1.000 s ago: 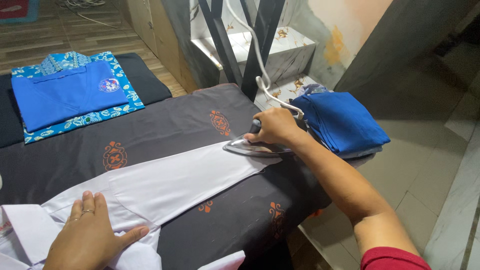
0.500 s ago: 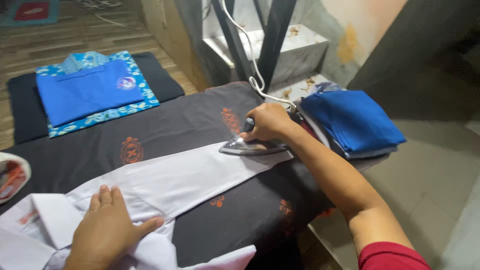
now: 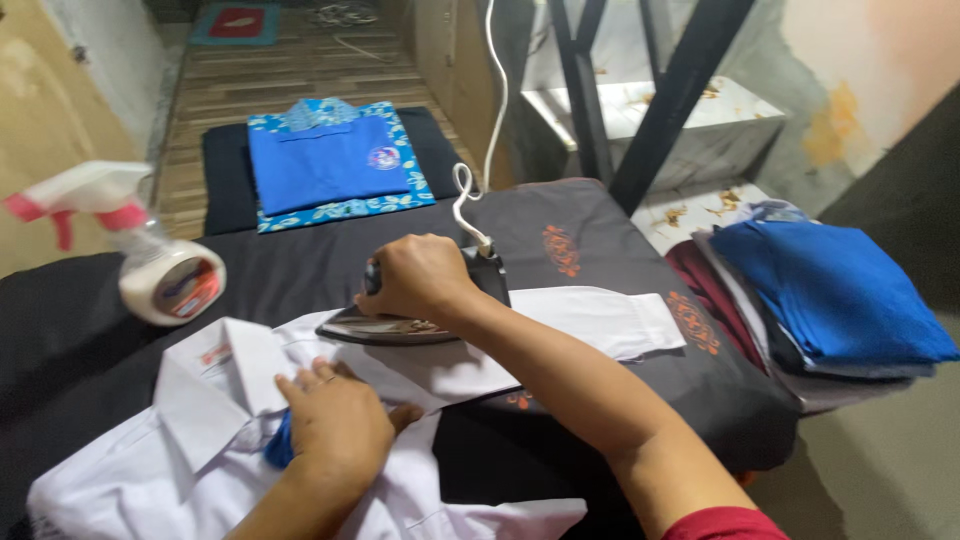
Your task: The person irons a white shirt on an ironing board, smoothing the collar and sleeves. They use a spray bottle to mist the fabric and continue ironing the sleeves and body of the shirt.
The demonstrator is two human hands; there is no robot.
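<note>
A white shirt [image 3: 200, 450] lies on a dark cloth-covered ironing surface [image 3: 300, 265], its sleeve [image 3: 590, 320] stretched out to the right. My right hand [image 3: 420, 275] grips the handle of a dark clothes iron [image 3: 395, 322] that rests on the sleeve near the shoulder. A white cord [image 3: 480, 150] runs up from the iron. My left hand [image 3: 335, 420] presses flat on the shirt body just below the collar [image 3: 225, 375], fingers spread, close in front of the iron.
A spray bottle [image 3: 150, 265] with a white and pink trigger lies at the left. A folded blue shirt with patterned trim [image 3: 330, 160] sits at the back. A stack of folded clothes, blue on top [image 3: 830, 290], stands at the right. Black metal legs [image 3: 680, 100] rise behind.
My right hand has slid the iron left along the sleeve, from the cuff end toward the shoulder. The view has swung left, bringing the spray bottle and collar into sight.
</note>
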